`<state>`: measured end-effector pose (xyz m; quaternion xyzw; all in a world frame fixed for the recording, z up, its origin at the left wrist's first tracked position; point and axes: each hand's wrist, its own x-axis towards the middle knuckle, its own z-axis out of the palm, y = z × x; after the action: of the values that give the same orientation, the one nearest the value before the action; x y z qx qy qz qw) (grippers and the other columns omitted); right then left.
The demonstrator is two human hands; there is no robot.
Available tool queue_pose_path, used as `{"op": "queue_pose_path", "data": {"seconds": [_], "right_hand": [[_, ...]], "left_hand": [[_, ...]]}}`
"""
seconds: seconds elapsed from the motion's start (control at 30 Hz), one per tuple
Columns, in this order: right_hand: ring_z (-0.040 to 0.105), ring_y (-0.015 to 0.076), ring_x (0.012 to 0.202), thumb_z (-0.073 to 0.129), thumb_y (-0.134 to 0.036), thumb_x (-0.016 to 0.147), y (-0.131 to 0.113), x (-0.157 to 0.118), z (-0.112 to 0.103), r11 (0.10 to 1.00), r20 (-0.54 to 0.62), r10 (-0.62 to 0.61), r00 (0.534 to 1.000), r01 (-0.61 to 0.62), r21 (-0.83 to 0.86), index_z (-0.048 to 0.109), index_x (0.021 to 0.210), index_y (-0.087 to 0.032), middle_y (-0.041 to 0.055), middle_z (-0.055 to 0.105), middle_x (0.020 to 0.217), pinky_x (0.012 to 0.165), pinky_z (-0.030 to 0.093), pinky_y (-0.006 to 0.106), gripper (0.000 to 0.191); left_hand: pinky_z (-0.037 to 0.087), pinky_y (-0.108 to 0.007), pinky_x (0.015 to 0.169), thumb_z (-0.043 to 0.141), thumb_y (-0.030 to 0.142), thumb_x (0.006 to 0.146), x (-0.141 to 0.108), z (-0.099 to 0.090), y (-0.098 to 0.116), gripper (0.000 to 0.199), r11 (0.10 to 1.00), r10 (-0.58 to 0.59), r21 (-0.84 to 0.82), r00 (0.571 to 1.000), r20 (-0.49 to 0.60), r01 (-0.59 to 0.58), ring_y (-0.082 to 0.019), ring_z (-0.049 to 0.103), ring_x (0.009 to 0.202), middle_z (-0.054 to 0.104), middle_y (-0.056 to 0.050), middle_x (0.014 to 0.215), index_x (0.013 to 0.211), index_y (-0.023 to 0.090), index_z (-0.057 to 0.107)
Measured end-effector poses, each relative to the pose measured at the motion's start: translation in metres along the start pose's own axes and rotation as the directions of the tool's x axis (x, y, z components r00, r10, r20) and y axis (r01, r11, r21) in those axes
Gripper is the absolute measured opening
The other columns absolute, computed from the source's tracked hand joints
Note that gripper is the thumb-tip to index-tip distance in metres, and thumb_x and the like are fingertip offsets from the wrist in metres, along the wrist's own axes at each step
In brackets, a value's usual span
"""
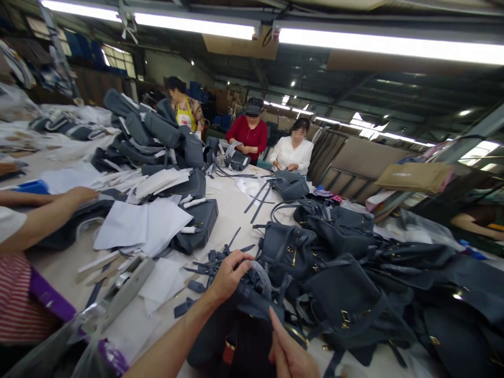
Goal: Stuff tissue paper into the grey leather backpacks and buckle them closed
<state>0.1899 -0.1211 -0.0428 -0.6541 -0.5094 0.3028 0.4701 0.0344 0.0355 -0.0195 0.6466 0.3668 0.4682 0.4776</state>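
Observation:
A dark blue-grey bag [252,302] with a gold zip stands in front of me at the table's near edge. Its top handle [263,278] is wrapped in clear plastic film. My left hand [230,275] reaches over the bag from the left, its fingers bent and closed on the wrapped handle. At the bag's near right side is my right hand [289,349], index finger stretched along the top edge and the other fingers curled against the bag. The right thumb is hidden. A red and gold tag or zip end [229,350] shows inside the dark opening.
Buckled bags [342,304] crowd the right side. Loose straps [214,262] and white paper sheets [145,223] lie left of my bag. More bags [157,131] are heaped at the far left. A co-worker's arm [51,210] reaches in from the left; several people work across the table.

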Motion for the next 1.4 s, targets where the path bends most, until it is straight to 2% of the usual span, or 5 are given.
{"op": "queue_pose_path", "data": {"seconds": [0.3,0.73,0.87,1.13,1.4], "right_hand": [[0.065,0.0151,0.055,0.075,-0.062,0.062,-0.019,0.006,0.039,0.780,0.150,0.293,0.944,-0.327,0.533,0.078,0.097,-0.021,0.0128,0.074,0.089,0.035,0.044,0.018,0.054],[0.065,0.0274,0.100,0.062,-0.062,0.077,-0.028,0.043,0.046,0.981,0.092,0.008,0.996,-0.026,0.194,0.074,0.108,-0.023,0.0018,0.065,0.053,0.100,0.044,0.041,0.051],[0.067,0.0202,0.063,0.063,-0.058,0.078,-0.022,0.046,0.048,0.945,0.131,0.086,0.988,-0.123,0.303,0.067,0.117,-0.020,0.0037,0.072,0.070,0.065,0.056,0.033,0.055],[0.066,0.0180,0.051,0.073,-0.056,0.069,-0.018,0.028,0.038,0.855,0.203,0.289,0.935,-0.348,0.384,0.057,0.088,-0.019,0.0000,0.068,0.060,0.042,0.047,0.022,0.044],[0.070,0.0198,0.077,0.081,-0.035,0.065,-0.028,0.031,0.025,0.751,0.472,0.184,0.862,-0.433,0.499,0.068,0.103,-0.018,0.0033,0.075,0.083,0.065,0.053,0.027,0.044]], "left_hand": [[0.037,-0.026,0.068,0.048,0.042,0.085,0.005,-0.001,-0.006,0.032,0.973,-0.135,-0.197,0.989,-0.061,0.121,-0.015,0.048,0.069,0.053,0.001,0.071,0.095,0.016,0.065],[0.039,-0.025,0.063,0.057,0.041,0.077,0.018,-0.002,-0.007,0.031,0.950,-0.276,-0.128,0.958,0.075,0.284,-0.014,0.050,0.064,0.055,0.003,0.068,0.093,0.014,0.062],[0.041,-0.026,0.060,0.060,0.028,0.074,0.028,0.005,0.005,0.027,0.949,-0.282,-0.110,0.952,0.120,0.295,-0.014,0.050,0.058,0.055,0.003,0.061,0.096,0.013,0.064],[0.044,-0.032,0.084,0.053,0.015,0.082,-0.024,0.007,0.055,0.020,0.928,0.284,0.229,0.956,0.073,-0.293,-0.020,0.055,0.091,0.061,-0.006,0.091,0.079,0.022,0.071],[0.050,-0.026,0.064,0.059,0.024,0.076,-0.100,0.012,0.014,0.014,0.947,-0.280,-0.183,0.958,-0.059,0.265,-0.014,0.059,0.069,0.062,-0.003,0.084,0.083,0.016,0.068]]}}
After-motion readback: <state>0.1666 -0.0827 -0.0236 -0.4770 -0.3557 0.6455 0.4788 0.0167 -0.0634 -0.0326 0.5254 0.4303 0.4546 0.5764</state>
